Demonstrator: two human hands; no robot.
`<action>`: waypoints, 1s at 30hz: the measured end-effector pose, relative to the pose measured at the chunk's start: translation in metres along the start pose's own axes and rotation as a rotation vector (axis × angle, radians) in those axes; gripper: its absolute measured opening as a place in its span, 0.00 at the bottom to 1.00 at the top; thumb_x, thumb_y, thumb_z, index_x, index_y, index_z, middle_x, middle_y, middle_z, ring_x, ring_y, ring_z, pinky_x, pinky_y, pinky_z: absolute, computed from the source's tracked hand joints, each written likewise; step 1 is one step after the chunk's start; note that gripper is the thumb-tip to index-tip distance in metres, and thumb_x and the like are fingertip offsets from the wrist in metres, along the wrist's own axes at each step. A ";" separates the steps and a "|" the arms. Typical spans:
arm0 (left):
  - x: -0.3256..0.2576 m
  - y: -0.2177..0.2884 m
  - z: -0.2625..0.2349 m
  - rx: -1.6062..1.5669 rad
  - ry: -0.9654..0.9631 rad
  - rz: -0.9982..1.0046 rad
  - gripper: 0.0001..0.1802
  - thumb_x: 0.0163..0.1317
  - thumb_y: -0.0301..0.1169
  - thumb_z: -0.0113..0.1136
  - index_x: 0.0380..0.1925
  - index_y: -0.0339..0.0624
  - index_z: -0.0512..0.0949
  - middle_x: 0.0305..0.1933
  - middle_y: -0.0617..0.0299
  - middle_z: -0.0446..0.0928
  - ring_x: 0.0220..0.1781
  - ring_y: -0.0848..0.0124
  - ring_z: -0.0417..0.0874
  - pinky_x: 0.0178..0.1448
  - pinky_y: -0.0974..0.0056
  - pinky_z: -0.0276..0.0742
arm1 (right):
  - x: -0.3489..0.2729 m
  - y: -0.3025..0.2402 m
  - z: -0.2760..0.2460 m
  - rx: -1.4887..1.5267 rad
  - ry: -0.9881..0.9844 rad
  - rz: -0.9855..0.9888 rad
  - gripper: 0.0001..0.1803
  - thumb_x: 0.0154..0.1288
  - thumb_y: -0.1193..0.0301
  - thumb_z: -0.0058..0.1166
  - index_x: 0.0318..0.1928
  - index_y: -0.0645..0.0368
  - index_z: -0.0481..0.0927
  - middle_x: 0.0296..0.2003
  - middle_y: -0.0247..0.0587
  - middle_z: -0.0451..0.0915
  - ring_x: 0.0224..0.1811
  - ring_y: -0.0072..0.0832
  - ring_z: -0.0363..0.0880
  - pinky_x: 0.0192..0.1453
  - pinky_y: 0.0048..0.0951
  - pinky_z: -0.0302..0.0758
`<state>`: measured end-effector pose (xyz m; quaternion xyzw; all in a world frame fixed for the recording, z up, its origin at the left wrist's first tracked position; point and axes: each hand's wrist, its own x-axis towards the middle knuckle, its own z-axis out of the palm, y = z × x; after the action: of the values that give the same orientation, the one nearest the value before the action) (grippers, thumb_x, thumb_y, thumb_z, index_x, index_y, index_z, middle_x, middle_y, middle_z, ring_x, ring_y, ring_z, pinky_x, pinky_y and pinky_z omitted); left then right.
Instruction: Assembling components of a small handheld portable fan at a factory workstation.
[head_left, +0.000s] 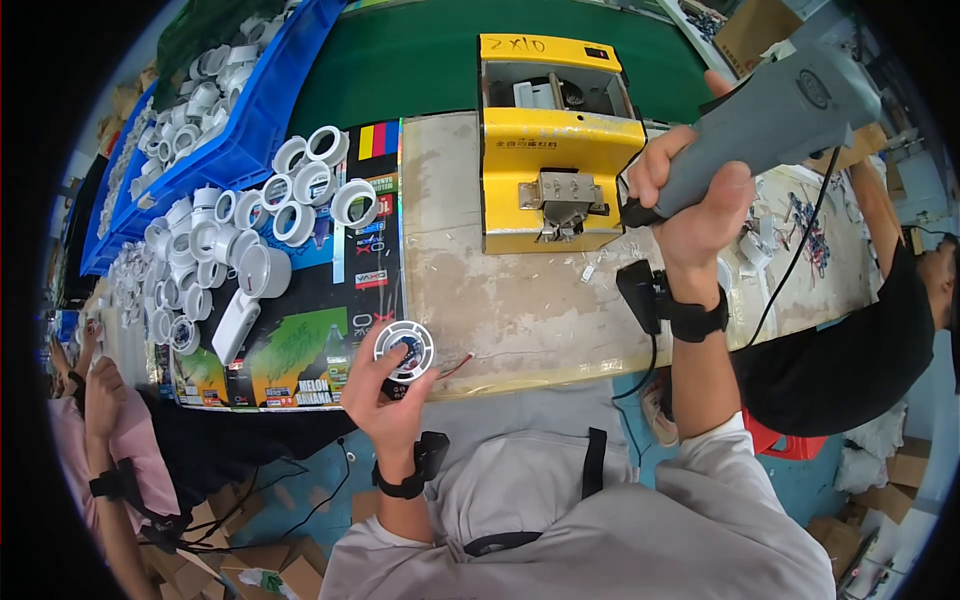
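My left hand (383, 400) is closed on a round white plastic housing (404, 352) near the table's front edge. The index finger rests on the small circuit board inside its ring, and a thin red and dark wire (458, 364) trails out to the right. My right hand (690, 190) is wrapped around a grey electric screwdriver (770, 125) with a black nose, raised above the table. That nose points toward the yellow screw feeder (545, 180), whose metal outlet faces me; whether they touch, I cannot tell.
White plastic rings (270, 215) lie heaped on a printed mat (330, 290) at left, below a blue bin (165, 190) of similar parts. A dark cable (800, 245) hangs from the tool. Wired parts (800, 230) lie at right. Other people sit on both sides.
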<state>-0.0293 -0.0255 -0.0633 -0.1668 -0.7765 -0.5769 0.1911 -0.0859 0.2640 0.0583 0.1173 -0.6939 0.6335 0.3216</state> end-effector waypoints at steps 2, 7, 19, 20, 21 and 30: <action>0.000 -0.001 0.001 0.006 0.006 0.016 0.23 0.33 0.14 0.67 0.36 0.31 0.76 0.51 0.40 0.76 0.48 0.57 0.81 0.52 0.60 0.76 | 0.005 0.001 0.000 0.068 0.036 -0.112 0.50 0.59 0.36 0.46 0.64 0.69 0.52 0.17 0.37 0.68 0.14 0.23 0.66 0.19 0.23 0.65; 0.000 0.001 0.001 0.003 0.006 0.015 0.23 0.32 0.14 0.67 0.36 0.31 0.76 0.51 0.41 0.76 0.49 0.57 0.80 0.52 0.61 0.76 | 0.005 0.004 0.004 0.200 -0.011 -0.192 0.45 0.62 0.41 0.47 0.62 0.69 0.56 0.18 0.39 0.70 0.15 0.22 0.68 0.20 0.23 0.66; 0.001 -0.003 0.000 0.003 0.049 0.030 0.24 0.30 0.19 0.74 0.33 0.29 0.79 0.48 0.40 0.77 0.45 0.57 0.82 0.47 0.62 0.79 | 0.012 -0.019 0.032 0.227 -0.107 -0.125 0.39 0.62 0.43 0.45 0.54 0.71 0.63 0.16 0.39 0.71 0.15 0.22 0.69 0.20 0.21 0.66; 0.002 -0.002 0.000 0.002 0.041 0.031 0.24 0.30 0.19 0.74 0.33 0.29 0.79 0.48 0.40 0.77 0.45 0.57 0.82 0.47 0.62 0.79 | 0.011 -0.013 0.035 0.226 -0.107 -0.126 0.39 0.62 0.43 0.45 0.54 0.71 0.63 0.16 0.39 0.71 0.15 0.22 0.69 0.20 0.21 0.66; 0.001 -0.002 -0.001 0.002 0.035 0.030 0.23 0.30 0.19 0.74 0.33 0.30 0.79 0.48 0.40 0.77 0.45 0.57 0.82 0.47 0.62 0.79 | 0.009 -0.008 0.038 0.250 -0.082 -0.117 0.40 0.61 0.43 0.46 0.54 0.70 0.63 0.16 0.38 0.71 0.15 0.22 0.68 0.20 0.21 0.66; 0.001 0.001 0.000 -0.004 0.040 0.006 0.23 0.30 0.20 0.75 0.32 0.29 0.79 0.48 0.41 0.77 0.45 0.57 0.82 0.46 0.62 0.79 | 0.002 0.014 0.047 0.272 -0.027 -0.093 0.34 0.63 0.48 0.51 0.52 0.68 0.64 0.17 0.38 0.71 0.16 0.20 0.69 0.21 0.21 0.65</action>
<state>-0.0302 -0.0252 -0.0623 -0.1581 -0.7710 -0.5808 0.2079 -0.1098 0.2225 0.0487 0.2001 -0.5998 0.7045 0.3224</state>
